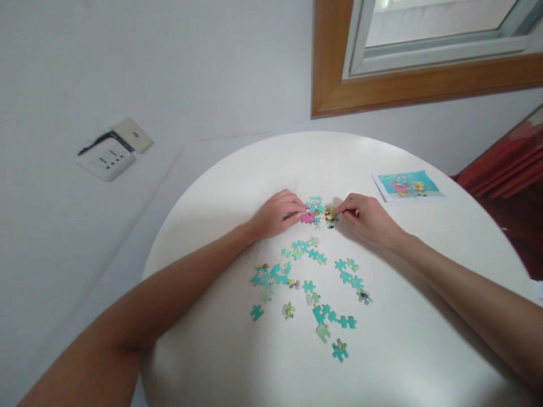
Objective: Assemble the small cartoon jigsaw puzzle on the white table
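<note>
My left hand has its thumb and fingers at the left edge of a small joined puzzle section, with pink and teal pieces showing a cartoon figure. Across from it, my right hand pinches the right side of a yellow puzzle section. A narrow gap seems to separate the two sections, at least near their lower ends. Both lie flat on the white table. My fingers partly cover the outer edges of both sections.
Many loose teal puzzle pieces are scattered nearer to me. A printed picture card lies at the right rear of the table. Behind stand a wall with a socket and a wood-framed window; red cloth hangs at right.
</note>
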{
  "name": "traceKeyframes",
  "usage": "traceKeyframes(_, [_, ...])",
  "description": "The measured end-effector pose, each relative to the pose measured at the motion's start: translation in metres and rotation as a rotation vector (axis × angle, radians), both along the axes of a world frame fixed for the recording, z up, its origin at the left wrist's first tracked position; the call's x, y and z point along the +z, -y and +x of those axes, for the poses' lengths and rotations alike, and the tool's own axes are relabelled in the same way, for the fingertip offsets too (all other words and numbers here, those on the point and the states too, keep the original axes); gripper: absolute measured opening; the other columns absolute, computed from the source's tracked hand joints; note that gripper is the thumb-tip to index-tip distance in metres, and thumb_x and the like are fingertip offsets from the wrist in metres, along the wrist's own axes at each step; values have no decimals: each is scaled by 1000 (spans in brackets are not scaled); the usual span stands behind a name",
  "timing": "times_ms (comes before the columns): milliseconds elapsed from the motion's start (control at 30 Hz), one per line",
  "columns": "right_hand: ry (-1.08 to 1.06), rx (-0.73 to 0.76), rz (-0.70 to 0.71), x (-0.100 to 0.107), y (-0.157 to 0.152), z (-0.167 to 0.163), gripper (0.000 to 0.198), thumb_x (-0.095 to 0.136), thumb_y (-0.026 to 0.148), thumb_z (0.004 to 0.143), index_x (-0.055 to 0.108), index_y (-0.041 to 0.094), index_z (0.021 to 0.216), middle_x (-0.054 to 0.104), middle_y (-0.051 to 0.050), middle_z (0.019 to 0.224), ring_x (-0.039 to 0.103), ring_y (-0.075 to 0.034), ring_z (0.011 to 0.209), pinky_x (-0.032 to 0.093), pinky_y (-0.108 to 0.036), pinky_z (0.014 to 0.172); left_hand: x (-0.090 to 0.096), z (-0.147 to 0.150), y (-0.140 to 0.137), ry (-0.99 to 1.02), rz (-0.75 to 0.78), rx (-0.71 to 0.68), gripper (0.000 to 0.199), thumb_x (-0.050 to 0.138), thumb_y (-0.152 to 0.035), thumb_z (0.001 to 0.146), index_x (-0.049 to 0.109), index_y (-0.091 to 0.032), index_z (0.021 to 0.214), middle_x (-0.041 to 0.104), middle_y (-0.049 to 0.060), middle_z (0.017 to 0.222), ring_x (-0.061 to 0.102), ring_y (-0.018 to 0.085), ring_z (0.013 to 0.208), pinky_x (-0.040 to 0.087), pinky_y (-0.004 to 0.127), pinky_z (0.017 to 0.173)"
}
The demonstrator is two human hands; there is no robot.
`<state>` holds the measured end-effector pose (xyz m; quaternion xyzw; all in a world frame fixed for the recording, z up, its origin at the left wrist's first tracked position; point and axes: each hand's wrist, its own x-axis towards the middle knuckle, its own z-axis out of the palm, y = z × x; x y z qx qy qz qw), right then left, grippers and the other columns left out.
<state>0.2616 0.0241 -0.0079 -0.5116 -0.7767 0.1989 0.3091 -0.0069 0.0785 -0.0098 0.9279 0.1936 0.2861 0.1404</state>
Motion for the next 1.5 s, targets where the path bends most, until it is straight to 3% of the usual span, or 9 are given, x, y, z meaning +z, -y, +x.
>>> traceKeyframes(367, [-44,4,33,9,11,-10,28,49,10,82,75,18,87,66,-5,83,56,-14,67,43,-29,66,3,0,2,-18,-2,22,21,53,-24,98,74,-19,98,71,7,97,60,19,94,47,36,89])
traceKeyframes(467, [-79,115,59,20,27,-27,26,50,12,88,73,19,97,67,-5,88,58,-15,74,45,-29,71,4,0,2,-34,12,77,23,52,-26,99,73,-19,94,71,7,95,59,19,93,47,36,88])
traceKeyframes(600, [-34,357,66,32,53,-69,21,52,15,93,70,19,103,68,-6,105,60,-18,100,46,-31,89,3,-1,2,5,31,176,25,52,-29,99,71,-18,86,70,5,91,59,19,93,46,36,88])
traceKeyframes(733, [165,501,43,31,66,-117,21,48,15,97,68,18,94,69,-7,100,62,-18,96,47,-29,86,-1,-2,0,41,39,231,23,53,-26,98,71,-19,87,70,5,91,59,19,91,47,36,88])
traceKeyframes(900, [385,444,46,30,66,-157,12,57,19,94,65,13,99,69,-12,101,64,-23,95,49,-33,84,-2,-1,-1,47,54,226,23,53,-24,97,71,-18,84,70,5,89,60,19,88,48,35,85])
traceKeyframes(1100, [618,410,-19,50,68,-177,35,62,1,77,64,8,110,69,-18,105,66,-28,93,53,-35,71,0,0,-1,42,63,203,24,54,-25,97,71,-17,82,71,6,89,60,19,86,48,35,84])
traceKeyframes(1500, [600,460,-45,46,61,-180,32,55,0,77,66,6,107,70,-21,105,67,-27,92,51,-35,74,-3,0,-4,69,33,240,22,55,-24,96,72,-18,83,71,5,88,60,19,87,49,35,84])
